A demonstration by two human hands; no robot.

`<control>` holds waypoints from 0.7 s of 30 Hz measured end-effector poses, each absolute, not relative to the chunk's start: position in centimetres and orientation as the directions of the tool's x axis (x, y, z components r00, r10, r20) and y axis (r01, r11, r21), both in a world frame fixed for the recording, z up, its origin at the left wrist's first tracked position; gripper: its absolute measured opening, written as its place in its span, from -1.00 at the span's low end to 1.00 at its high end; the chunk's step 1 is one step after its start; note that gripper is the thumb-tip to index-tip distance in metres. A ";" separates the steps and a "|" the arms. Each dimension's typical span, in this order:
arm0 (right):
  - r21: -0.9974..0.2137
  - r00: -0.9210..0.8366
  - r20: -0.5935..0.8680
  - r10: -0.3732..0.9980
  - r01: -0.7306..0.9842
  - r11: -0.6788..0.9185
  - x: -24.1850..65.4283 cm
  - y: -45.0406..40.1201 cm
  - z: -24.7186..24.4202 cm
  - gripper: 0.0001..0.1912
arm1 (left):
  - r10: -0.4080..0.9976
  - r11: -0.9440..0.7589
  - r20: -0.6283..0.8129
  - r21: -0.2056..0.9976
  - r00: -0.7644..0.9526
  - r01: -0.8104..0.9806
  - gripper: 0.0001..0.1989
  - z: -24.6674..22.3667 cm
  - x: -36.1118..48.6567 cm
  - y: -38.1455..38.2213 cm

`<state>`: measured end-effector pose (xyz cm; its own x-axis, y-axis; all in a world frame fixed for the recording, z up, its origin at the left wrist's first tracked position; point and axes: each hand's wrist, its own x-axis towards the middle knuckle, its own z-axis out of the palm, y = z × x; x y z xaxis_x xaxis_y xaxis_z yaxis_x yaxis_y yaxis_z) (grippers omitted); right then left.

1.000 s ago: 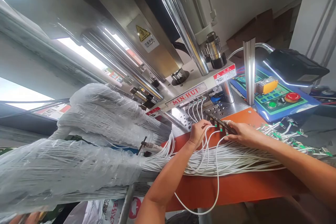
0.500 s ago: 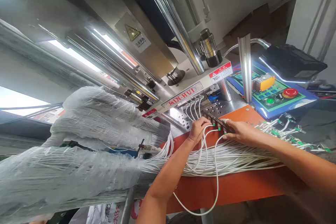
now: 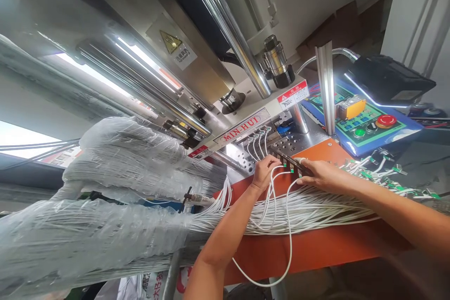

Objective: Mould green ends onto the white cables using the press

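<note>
A dark metal bar with small green-ended connectors along it lies in front of the press. My right hand grips its right end between thumb and fingers. At the bar's left end, my left hand has its fingers pinched together beside a white cable; what lies between the fingertips is too small to make out. White cables loop down from the connectors over a thick bundle of white cables. More white cables enter the press under its MIN-HUI plate.
Plastic-wrapped cable bundles fill the left side. At the right stand a blue control panel with a red button and a metal post. Loose green cable ends lie at the orange table's right.
The view has shifted slightly. Both hands stay at the bar, with hardly any movement of the fingers or cables.
</note>
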<state>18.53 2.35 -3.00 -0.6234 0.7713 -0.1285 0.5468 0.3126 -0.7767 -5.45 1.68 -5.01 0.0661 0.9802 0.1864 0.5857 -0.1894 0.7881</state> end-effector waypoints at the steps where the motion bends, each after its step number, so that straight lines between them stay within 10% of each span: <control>1: -0.772 -0.628 -0.122 0.768 0.546 0.324 18.6 2.4 -3.0 -0.68 | 0.981 -0.182 0.184 0.793 0.056 0.581 -0.87 -5.1 -5.5 1.8; 16: -0.098 -0.609 -0.255 0.751 0.789 0.606 16.3 1.0 2.8 -0.77 | 0.926 -0.374 0.301 0.643 0.229 0.669 -0.88 -3.2 -4.8 2.0; 21: -0.139 -0.615 0.140 0.776 0.764 0.630 11.5 7.7 2.3 -0.56 | 0.865 -0.041 0.233 0.916 -0.445 0.400 -0.82 -2.7 -8.7 1.8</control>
